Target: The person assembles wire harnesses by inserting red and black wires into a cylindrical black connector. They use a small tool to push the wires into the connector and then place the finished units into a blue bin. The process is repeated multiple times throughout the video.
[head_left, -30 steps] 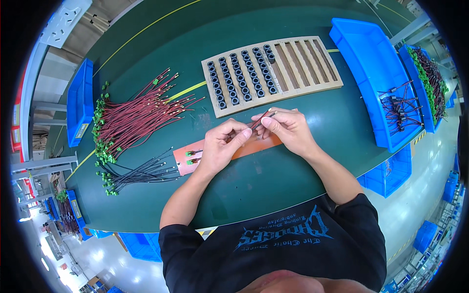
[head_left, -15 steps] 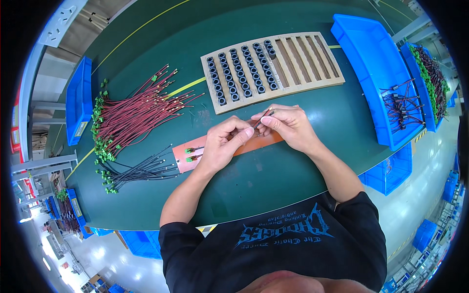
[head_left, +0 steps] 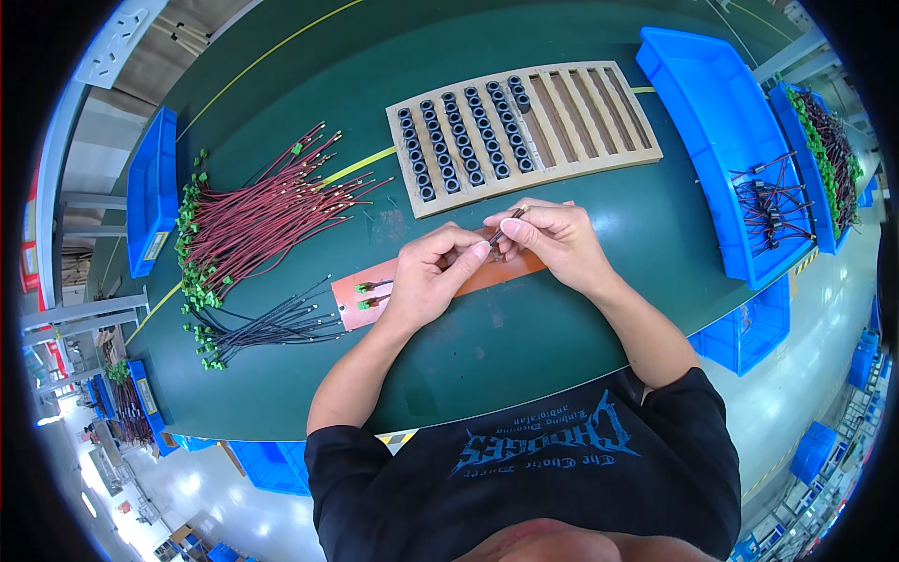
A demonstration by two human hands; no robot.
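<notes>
Both hands (head_left: 496, 248) pinch thin wire (head_left: 510, 221) (above orange mat (head_left: 506, 272)).

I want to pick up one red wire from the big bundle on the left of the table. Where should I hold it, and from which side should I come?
Grip a red wire near its bare right-hand tip, coming from the right. The tips fan out apart toward the slotted wooden tray, while the green connectors at the left ends lie crowded together, so they probably snag each other.
</notes>
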